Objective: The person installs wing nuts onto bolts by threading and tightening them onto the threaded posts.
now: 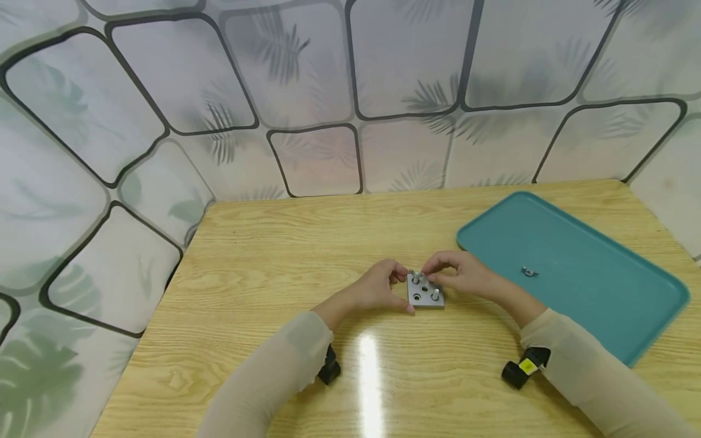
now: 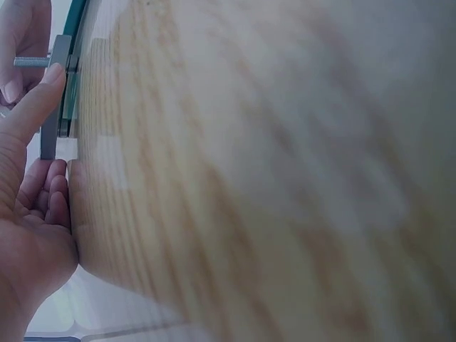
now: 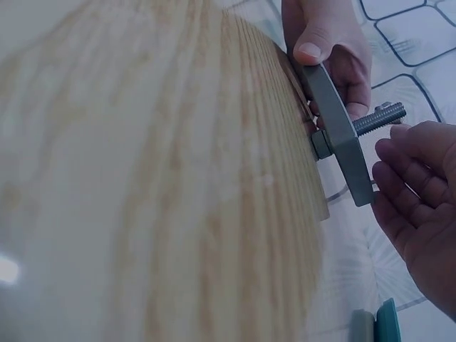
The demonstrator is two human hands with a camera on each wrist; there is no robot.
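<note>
A small square metal plate [image 1: 426, 300] with holes lies flat over the table, bolts standing up through it. My left hand [image 1: 378, 286] grips its left side, thumb at the front corner and fingers at the back. At the plate's back left corner, a wing nut [image 1: 415, 275] sits at the top of one bolt. My right hand [image 1: 462, 274] reaches in from the back right and pinches at this wing nut with thumb and forefinger. Another bolt [image 1: 435, 294] rises bare at the front right. In the right wrist view, a hex bolt head [image 3: 322, 144] shows under the plate.
A teal tray [image 1: 580, 316] lies on the right of the wooden table [image 1: 263, 280]. One loose wing nut [image 1: 529, 272] rests in it. A patterned curtain [image 1: 317, 79] hangs behind the table's back edge. Black wrist cameras hang below both sleeves.
</note>
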